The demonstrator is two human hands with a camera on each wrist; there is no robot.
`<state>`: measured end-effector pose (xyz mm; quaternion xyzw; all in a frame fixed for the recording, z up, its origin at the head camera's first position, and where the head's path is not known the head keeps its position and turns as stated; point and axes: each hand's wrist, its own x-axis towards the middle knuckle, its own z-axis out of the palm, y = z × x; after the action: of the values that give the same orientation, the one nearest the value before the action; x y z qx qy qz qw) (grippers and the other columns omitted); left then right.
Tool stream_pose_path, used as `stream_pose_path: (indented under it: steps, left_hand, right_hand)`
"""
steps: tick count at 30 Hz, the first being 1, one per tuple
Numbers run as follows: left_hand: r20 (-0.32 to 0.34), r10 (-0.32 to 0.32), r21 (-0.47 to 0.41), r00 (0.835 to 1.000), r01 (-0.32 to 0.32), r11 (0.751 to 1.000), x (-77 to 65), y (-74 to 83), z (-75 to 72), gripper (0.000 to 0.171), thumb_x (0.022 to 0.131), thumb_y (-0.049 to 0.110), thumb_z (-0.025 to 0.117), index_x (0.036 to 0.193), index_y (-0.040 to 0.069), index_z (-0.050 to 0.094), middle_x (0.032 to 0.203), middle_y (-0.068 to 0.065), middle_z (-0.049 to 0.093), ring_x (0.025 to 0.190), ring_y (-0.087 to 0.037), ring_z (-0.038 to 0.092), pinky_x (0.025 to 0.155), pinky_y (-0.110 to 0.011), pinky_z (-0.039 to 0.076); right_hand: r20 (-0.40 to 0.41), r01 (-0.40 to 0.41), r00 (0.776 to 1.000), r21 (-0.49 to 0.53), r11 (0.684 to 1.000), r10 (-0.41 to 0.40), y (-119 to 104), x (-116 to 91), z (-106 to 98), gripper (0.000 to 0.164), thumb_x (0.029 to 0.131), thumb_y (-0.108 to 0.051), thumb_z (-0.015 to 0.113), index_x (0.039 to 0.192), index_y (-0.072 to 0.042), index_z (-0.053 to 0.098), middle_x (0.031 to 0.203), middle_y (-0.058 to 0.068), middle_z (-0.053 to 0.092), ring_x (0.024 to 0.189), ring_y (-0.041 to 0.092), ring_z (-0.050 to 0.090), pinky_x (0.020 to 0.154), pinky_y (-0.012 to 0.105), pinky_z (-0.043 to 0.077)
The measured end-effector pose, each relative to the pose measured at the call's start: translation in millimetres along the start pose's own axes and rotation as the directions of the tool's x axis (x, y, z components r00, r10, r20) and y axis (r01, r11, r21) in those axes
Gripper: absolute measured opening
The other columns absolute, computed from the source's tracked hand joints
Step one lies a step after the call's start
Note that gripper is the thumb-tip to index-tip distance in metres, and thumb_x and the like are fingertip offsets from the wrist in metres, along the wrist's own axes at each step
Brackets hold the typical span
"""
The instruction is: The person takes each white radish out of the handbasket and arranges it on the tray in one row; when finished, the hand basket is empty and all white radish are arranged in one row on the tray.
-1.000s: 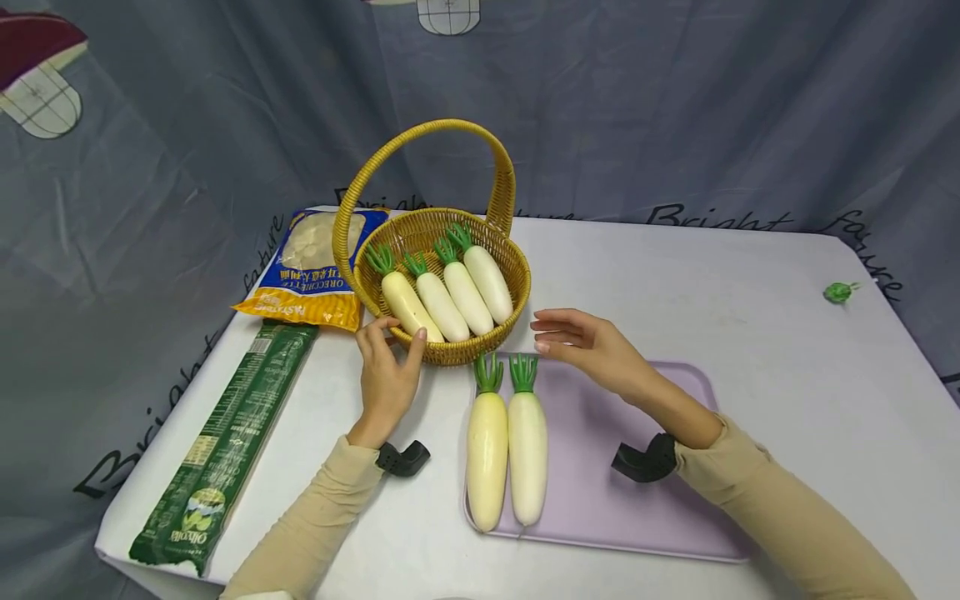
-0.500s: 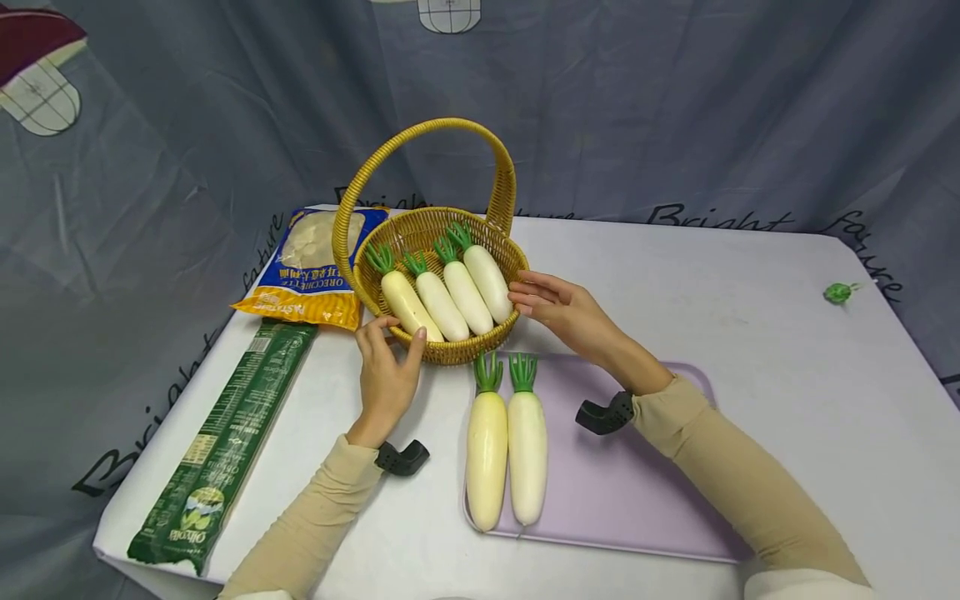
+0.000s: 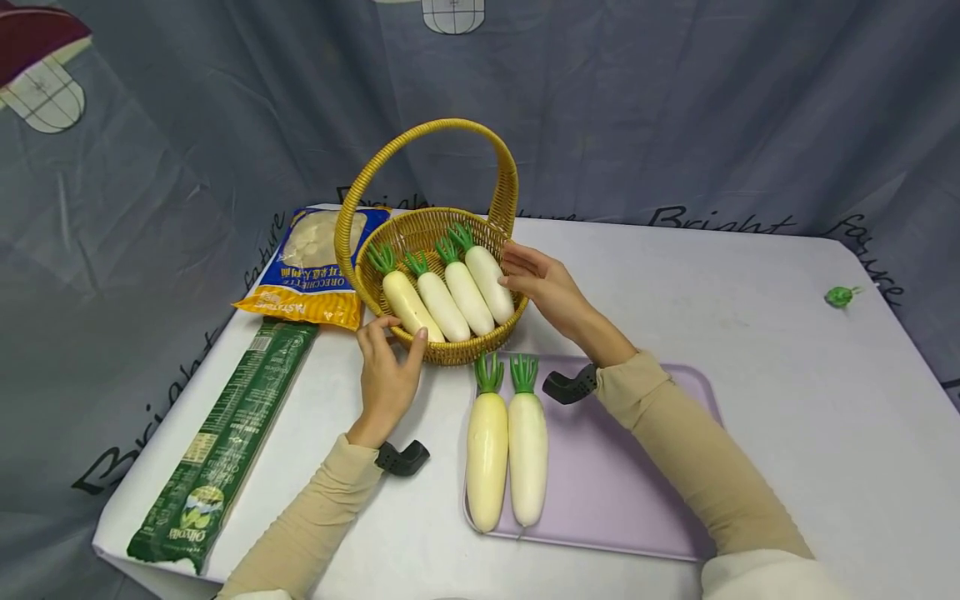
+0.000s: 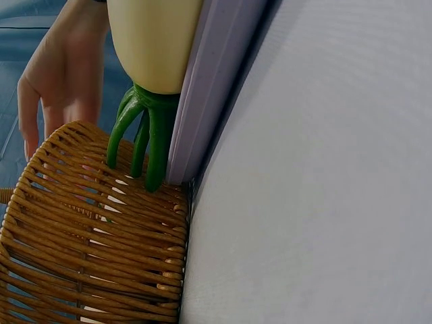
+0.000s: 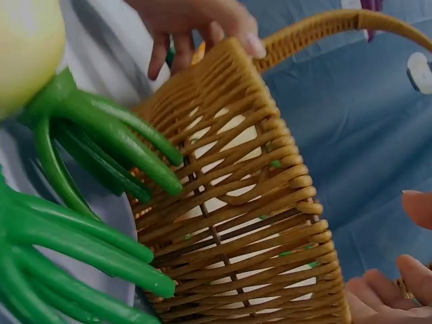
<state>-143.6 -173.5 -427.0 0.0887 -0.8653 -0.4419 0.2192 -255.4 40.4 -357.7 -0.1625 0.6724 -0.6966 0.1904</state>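
Observation:
My left hand (image 3: 388, 375) holds the near-left rim of a round wicker basket (image 3: 457, 353), thumb on the front rim and fingers around the side. Several white radishes (image 3: 465, 298) with green tops lie side by side in the basket. My right hand (image 3: 551, 292) reaches over the right rim, fingers loosely extended, fingertips right at the rightmost radish (image 3: 489, 283). In the right wrist view, its fingers (image 5: 388, 293) show at the basket's edge, thumb apart. Two more radishes, one yellowish (image 3: 487, 462) and one whiter (image 3: 528, 458), lie on a lilac tray (image 3: 600, 500).
A blue and orange pasta bag (image 3: 315, 267) lies left of the basket, partly behind its handle (image 3: 423, 129). A long green noodle pack (image 3: 225, 442) runs along the table's left edge. A small green item (image 3: 839, 297) sits far right.
My right hand has moved left and away from me, from above the tray's far edge to the basket's right rim. My left hand, the basket and the radishes have stayed in place.

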Motion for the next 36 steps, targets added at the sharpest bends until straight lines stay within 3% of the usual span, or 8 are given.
stream_pose_path:
  steps: [5, 9, 13, 19, 29, 36]
  left_hand:
    - [0.002, -0.002, -0.002, 1.000, 0.002, 1.000, 0.1, 0.2, 0.0, 0.043, 0.088, 0.045, 0.051, 0.113, 0.014, 0.038, 0.115, -0.013, 0.032, 0.098, -0.029, 0.051, 0.070, -0.038, 0.044]
    - [0.001, -0.002, -0.004, 1.000, 0.002, 1.000, 0.3, 0.3, 0.0, 0.043, 0.088, 0.046, 0.051, 0.113, 0.014, 0.038, 0.115, -0.013, 0.032, 0.098, -0.029, 0.051, 0.071, -0.039, 0.044]
    - [0.000, -0.001, -0.001, 1.000, 0.001, 1.000, 0.4, 0.6, 0.1, 0.043, 0.088, 0.047, 0.051, 0.113, 0.014, 0.038, 0.115, -0.013, 0.032, 0.098, -0.028, 0.052, 0.070, -0.038, 0.045]
    - [0.000, 0.000, 0.010, 1.000, 0.000, 1.000, -0.2, 0.7, 0.3, 0.043, 0.088, 0.047, 0.050, 0.112, 0.014, 0.038, 0.114, -0.012, 0.032, 0.098, -0.027, 0.051, 0.069, -0.038, 0.045]
    - [-0.002, 0.002, 0.026, 1.000, -0.002, 1.000, -0.7, 0.8, -0.2, 0.044, 0.088, 0.047, 0.050, 0.112, 0.013, 0.038, 0.114, -0.013, 0.032, 0.096, -0.026, 0.051, 0.068, -0.038, 0.045]
    - [0.001, -0.002, 0.017, 1.000, 0.002, 1.000, -0.8, 1.6, -0.1, 0.045, 0.088, 0.048, 0.050, 0.113, 0.013, 0.038, 0.114, -0.013, 0.032, 0.097, -0.025, 0.051, 0.068, -0.038, 0.045]
  right_hand:
    - [-0.033, -0.022, 0.999, -0.162, 0.987, 0.016, 0, 10, 7, 0.069, 0.084, -0.015, 0.063, 0.142, -0.019, 0.026, 0.148, 0.008, 0.024, 0.137, 0.021, 0.025, 0.110, 0.037, 0.026]
    - [-0.102, -0.030, 0.995, -0.299, 0.954, 0.000, 0, 19, 12, 0.069, 0.083, -0.019, 0.064, 0.140, -0.023, 0.027, 0.146, 0.009, 0.026, 0.136, 0.024, 0.027, 0.108, 0.040, 0.030]
    - [-0.168, -0.046, 0.986, -0.385, 0.922, -0.021, 2, 29, 17, 0.066, 0.083, -0.018, 0.063, 0.139, -0.021, 0.029, 0.144, 0.013, 0.029, 0.133, 0.028, 0.031, 0.105, 0.042, 0.033]
    - [-0.192, -0.125, 0.981, -0.513, 0.849, 0.028, 2, 39, 25, 0.067, 0.084, -0.023, 0.063, 0.140, -0.018, 0.027, 0.143, 0.016, 0.026, 0.132, 0.031, 0.030, 0.104, 0.047, 0.033]
    - [-0.164, -0.202, 0.978, -0.623, 0.755, 0.126, -2, 46, 29, 0.076, 0.082, -0.023, 0.064, 0.143, -0.014, 0.020, 0.148, 0.014, 0.020, 0.138, 0.031, 0.017, 0.105, 0.049, 0.030]
    - [-0.142, -0.227, 0.974, -0.664, 0.712, 0.178, -4, 47, 30, 0.076, 0.082, -0.017, 0.058, 0.144, -0.012, 0.015, 0.146, 0.017, 0.025, 0.130, 0.032, 0.033, 0.096, 0.045, 0.040]
